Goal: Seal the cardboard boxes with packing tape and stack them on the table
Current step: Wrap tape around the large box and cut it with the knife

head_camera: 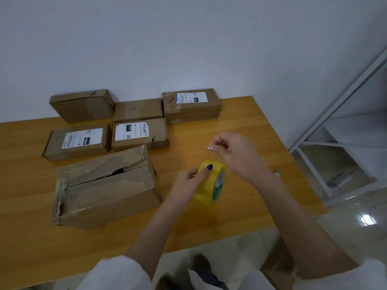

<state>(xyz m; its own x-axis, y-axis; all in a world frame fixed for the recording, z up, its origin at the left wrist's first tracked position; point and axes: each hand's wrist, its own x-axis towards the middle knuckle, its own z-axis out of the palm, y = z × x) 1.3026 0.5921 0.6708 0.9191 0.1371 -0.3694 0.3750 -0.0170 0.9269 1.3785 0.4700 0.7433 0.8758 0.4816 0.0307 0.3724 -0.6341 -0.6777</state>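
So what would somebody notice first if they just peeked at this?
Probably the bright yellow tape roll in the middle, held by the left hand while the right hand pinches its clear loose end. Next, the big torn box lying left of it on the wooden table, with five smaller boxes behind it.
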